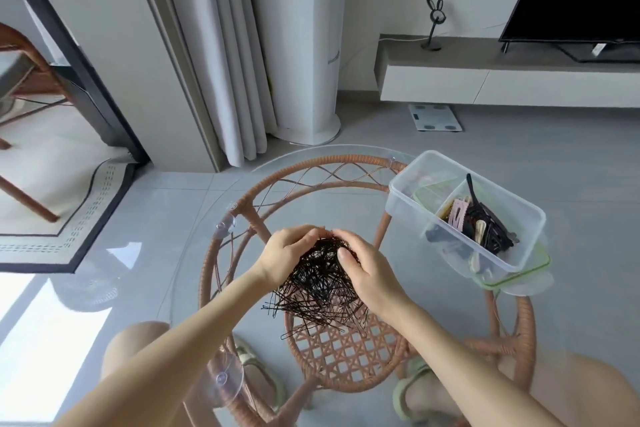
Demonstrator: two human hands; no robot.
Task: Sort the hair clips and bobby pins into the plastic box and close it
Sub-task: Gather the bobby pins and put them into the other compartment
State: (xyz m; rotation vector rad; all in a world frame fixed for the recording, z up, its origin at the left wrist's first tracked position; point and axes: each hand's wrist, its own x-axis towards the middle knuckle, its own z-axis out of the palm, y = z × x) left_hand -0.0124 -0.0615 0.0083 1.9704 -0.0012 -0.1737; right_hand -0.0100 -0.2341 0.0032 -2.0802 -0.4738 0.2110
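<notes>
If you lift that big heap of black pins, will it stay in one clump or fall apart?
Probably it half holds: the pile of bobby pins looks tangled, so many may lift together. Loose ones likely slide out, as stray pins lie at its edge. It seems light, being thin wire.

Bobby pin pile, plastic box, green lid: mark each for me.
Bobby pin pile (318, 282): head view, middle of the tangle.
Plastic box (401, 211): head view, near-left clear wall.
Green lid (512, 279): head view, rim edge showing under the box.
</notes>
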